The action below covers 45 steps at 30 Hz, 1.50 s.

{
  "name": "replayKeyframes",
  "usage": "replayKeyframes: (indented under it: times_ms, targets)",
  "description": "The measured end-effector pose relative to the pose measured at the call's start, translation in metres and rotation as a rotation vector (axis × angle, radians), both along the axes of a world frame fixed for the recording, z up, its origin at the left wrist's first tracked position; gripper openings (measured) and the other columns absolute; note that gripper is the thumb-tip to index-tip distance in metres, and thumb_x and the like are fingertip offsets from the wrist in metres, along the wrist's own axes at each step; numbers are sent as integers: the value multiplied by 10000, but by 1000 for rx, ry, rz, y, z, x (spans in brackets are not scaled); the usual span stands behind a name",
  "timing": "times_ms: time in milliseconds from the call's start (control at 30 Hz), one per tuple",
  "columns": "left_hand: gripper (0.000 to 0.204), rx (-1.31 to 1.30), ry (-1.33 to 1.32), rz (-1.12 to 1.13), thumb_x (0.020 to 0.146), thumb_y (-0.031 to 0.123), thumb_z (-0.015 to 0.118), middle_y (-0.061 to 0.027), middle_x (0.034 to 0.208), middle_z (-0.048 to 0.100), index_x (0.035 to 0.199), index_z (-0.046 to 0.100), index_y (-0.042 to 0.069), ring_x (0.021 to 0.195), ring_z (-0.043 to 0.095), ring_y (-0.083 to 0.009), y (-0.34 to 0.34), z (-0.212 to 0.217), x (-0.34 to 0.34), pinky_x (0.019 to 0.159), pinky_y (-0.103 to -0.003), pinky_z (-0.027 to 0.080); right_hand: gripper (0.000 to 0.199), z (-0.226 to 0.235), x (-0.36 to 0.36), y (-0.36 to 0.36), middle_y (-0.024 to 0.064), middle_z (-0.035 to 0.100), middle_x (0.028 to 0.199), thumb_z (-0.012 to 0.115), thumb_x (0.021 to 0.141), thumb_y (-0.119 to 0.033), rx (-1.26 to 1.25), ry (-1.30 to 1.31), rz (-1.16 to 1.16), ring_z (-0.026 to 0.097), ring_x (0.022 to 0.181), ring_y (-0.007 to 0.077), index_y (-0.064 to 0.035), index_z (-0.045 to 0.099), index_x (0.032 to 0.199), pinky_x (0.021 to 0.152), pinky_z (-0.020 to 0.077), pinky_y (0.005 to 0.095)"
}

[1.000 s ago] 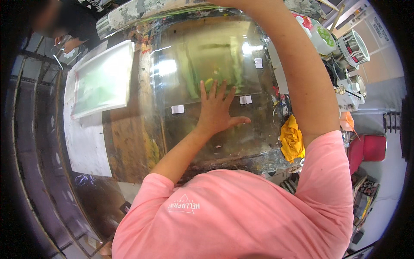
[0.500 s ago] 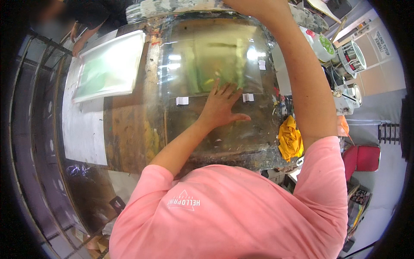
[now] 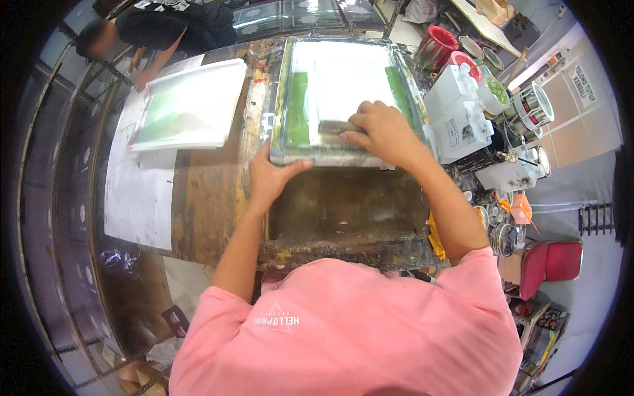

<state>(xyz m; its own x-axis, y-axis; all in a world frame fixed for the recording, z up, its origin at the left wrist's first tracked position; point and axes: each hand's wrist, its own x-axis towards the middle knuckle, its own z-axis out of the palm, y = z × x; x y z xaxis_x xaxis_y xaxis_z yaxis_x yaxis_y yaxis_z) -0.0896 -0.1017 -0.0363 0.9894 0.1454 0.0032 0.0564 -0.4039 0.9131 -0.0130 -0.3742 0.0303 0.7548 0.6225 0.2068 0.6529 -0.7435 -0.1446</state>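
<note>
A metal-framed printing screen [image 3: 284, 99] with green ink along both sides lies flat on the stained wooden table [image 3: 211, 198]. My left hand [image 3: 267, 178] grips the screen's near left corner, thumb on the front rail. My right hand [image 3: 383, 132] is closed over a wooden-handled squeegee [image 3: 333, 127] resting on the mesh near the front edge. Below the screen sits a dark ink-stained printing bed [image 3: 350, 204].
A second green-tinted screen [image 3: 188, 105] lies on white paper [image 3: 135, 191] at the left. Another person in black leans over the far left corner [image 3: 165, 26]. White containers [image 3: 459, 119], ink tubs and cans [image 3: 528, 105] crowd the right side. A yellow rag [image 3: 436, 237] and red chair [image 3: 551, 264] sit lower right.
The raised screen has come down flat onto the table. My left hand moved from the bed to the frame's corner; my right hand left the top edge and took the squeegee.
</note>
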Motion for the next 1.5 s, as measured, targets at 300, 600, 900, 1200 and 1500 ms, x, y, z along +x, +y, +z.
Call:
replayKeyframes:
  times_ms: [300,600,900,1200,1500]
  targets:
    - [1093,716,-181,75,509,717,942,-89,1174,619,1370,707,87,1180,538,-285,9,-77,-11,1071,-472,300,343,-83,-47,12,99,703,979,740,940,-439,64,88,-80,700,900,320,-118,734,1060,722,578,460]
    - [1136,675,-206,36,508,688,952,-73,1109,609,1435,670,96,1133,548,-271,11,-71,-10,1039,-472,306,378,-109,134,21,67,704,972,697,958,-511,20,-152,-140,716,913,310,-159,743,1089,708,601,488]
    - [1188,548,-282,49,558,697,931,-72,998,654,1501,606,50,1012,540,-268,12,-78,-11,986,-436,353,544,-67,258,11,149,723,895,595,1007,-639,80,93,-9,703,891,387,-110,723,1019,773,544,519]
    - [1176,543,-374,42,667,733,862,-63,866,586,1536,545,7,869,475,-254,14,-83,-11,892,-418,382,425,-106,213,15,97,711,986,619,1003,-565,14,-151,-116,716,963,331,-163,719,1099,767,580,501]
    - [1129,578,-395,46,712,697,864,-72,863,573,1540,539,1,861,484,-269,15,-87,-13,872,-424,388,437,-63,-5,9,136,667,995,667,991,-492,-77,90,-150,704,919,359,-69,600,1079,734,582,516]
